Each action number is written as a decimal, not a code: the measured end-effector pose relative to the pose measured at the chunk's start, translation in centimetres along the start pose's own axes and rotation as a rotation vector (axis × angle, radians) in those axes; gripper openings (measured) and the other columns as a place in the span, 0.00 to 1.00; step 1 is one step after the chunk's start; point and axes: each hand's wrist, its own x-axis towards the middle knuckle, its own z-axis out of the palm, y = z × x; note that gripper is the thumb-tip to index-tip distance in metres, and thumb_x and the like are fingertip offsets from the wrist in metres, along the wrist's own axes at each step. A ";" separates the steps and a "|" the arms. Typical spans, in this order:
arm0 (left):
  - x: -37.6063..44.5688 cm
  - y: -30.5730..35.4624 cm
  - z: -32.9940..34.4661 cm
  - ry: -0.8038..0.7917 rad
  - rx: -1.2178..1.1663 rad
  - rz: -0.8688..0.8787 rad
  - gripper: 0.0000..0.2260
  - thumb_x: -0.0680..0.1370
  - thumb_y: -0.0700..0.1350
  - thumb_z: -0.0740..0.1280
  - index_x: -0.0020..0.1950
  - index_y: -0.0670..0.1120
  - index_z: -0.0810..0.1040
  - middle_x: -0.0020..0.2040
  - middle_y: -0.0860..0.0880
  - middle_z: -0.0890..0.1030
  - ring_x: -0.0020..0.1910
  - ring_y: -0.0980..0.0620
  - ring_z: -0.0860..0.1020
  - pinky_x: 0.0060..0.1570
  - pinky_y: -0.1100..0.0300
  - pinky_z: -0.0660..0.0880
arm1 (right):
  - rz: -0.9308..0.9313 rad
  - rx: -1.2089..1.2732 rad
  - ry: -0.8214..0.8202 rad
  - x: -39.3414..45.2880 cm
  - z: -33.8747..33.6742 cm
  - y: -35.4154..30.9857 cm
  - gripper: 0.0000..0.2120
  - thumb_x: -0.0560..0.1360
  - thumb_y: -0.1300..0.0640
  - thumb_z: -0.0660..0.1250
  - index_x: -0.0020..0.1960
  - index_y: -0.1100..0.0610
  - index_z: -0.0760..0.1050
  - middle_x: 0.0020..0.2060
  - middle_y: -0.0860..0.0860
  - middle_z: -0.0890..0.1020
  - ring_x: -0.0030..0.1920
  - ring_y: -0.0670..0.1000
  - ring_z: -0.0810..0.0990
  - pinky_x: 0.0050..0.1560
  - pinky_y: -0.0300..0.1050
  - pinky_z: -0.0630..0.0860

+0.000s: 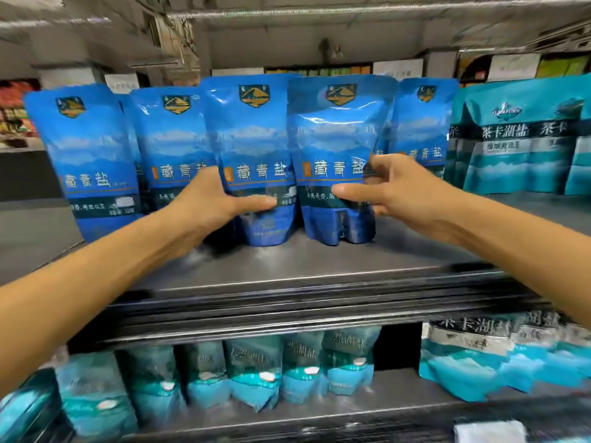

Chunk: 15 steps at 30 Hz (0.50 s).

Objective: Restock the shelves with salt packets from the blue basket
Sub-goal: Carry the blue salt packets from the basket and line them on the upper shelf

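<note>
Store shelf point(319, 266), grey metal, row of upright blue salt pkts. L hand point(211, 199) gripping centre-left pkt point(256, 155); R hand point(399, 193) gripping centre-right pkt point(335, 148). Teal pkts point(518, 139) far right & on lower shelf.

Both bare forearms reach forward and upward from the lower corners, converging toward the middle. The left hand point(211, 203) is turned palm inward, thumb stretched out to the right, its fingers hidden behind a glossy blue stand-up salt pouch point(256, 161). The right hand point(406, 193) points its thumb left, fingers curled, apparently pinching the edge of a second glossy blue pouch point(335, 155)
</note>
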 end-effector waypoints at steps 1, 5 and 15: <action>-0.5 -0.3 -0.3 -0.016 0.092 0.030 0.13 0.71 0.42 0.78 0.54 0.50 0.84 0.49 0.59 0.87 0.50 0.60 0.85 0.49 0.69 0.80 | -0.003 -0.028 -0.003 -0.3 0.0 0.1 0.11 0.72 0.51 0.77 0.51 0.51 0.82 0.48 0.49 0.88 0.46 0.46 0.82 0.46 0.47 0.70; -1.4 -0.9 -1.0 0.033 0.251 0.025 0.18 0.66 0.51 0.81 0.53 0.54 0.82 0.49 0.61 0.87 0.52 0.61 0.84 0.55 0.64 0.79 | -0.009 -0.029 0.036 0.1 0.2 0.3 0.19 0.70 0.52 0.78 0.57 0.57 0.78 0.52 0.61 0.84 0.44 0.50 0.77 0.38 0.46 0.68; 0.4 0.8 -2.0 0.012 0.768 -0.096 0.26 0.61 0.64 0.77 0.33 0.41 0.80 0.22 0.53 0.80 0.22 0.58 0.79 0.23 0.68 0.67 | 0.027 -0.042 0.088 2.9 1.6 0.9 0.13 0.73 0.53 0.77 0.48 0.52 0.72 0.24 0.44 0.71 0.26 0.46 0.67 0.29 0.42 0.67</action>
